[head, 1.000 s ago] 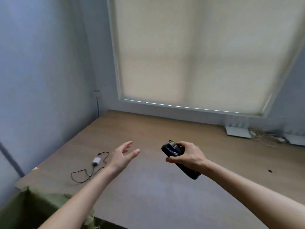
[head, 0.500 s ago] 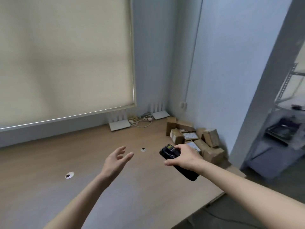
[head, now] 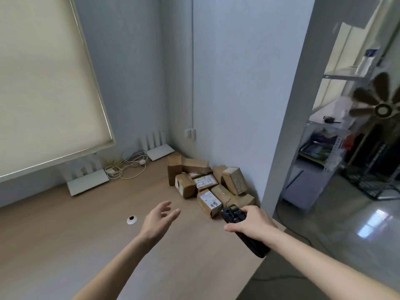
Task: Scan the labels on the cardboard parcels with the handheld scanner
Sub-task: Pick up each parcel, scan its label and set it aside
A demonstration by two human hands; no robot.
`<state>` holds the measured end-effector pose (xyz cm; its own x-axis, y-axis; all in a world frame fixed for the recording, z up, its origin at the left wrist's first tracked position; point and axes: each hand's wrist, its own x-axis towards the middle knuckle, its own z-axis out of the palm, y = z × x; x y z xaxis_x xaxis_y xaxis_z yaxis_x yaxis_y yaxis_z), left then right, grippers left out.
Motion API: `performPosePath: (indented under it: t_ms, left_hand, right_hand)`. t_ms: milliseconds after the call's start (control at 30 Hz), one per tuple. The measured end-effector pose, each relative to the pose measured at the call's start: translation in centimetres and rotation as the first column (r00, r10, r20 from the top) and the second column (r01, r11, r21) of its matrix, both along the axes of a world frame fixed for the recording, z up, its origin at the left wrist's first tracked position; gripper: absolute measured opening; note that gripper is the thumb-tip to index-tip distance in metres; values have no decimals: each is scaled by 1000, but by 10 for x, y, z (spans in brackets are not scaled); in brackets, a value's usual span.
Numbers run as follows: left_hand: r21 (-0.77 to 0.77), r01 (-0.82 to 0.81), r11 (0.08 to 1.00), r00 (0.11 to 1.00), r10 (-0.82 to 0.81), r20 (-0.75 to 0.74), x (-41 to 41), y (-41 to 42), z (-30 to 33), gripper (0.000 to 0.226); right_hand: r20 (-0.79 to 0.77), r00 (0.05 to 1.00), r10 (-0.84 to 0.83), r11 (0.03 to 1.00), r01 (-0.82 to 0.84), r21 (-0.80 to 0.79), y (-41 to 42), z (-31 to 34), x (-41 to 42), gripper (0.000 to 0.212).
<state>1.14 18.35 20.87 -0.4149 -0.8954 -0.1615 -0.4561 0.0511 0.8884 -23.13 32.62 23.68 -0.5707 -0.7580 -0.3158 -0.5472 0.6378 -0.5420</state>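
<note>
Since the earlier frame the view had been swung further to the right, so that the cardboard parcels (head: 205, 182) were brought nearer the middle and a doorway with shelving was taken in at the right edge; both hands were kept much as before.

The wooden bench (head: 86, 245) was seen filling the lower left, run into the corner under a drawn roller blind (head: 43, 83). Beyond the doorway a metal shelving unit (head: 320, 152) and a fan (head: 383, 105) were shown, though the fan was blurred and its blades could only roughly be made out. The parcels were heaped in the corner against the wall, touching one another, several with white labels turned upward. Two white routers (head: 87, 181) were laid flat near the wall below the blind, with a tangle of cables (head: 127, 167) between them.

The right hand (head: 251, 224) was held just in front of the nearest parcel, its fingers wrapped round the black handheld scanner (head: 234, 214), whose head was pointed toward the heap. The left hand (head: 158, 219) was held above the bench, palm turned inward, fingers loosely spread and holding nothing. A small white grommet (head: 131, 219) was set in the bench just left of that hand.
</note>
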Motion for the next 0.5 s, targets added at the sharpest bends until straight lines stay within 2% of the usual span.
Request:
performPosePath:
  t_ms: [267, 500]
  left_hand:
    - [52, 81, 995, 991, -86, 107, -99, -131, -76, 59]
    - [158, 88, 984, 977, -116, 178, -146, -200, -154, 59]
  right_hand:
    - [92, 988, -121, 992, 116, 59, -121, -69, -72, 84]
    - [157, 970, -186, 967, 152, 206, -187, -144, -104, 74]
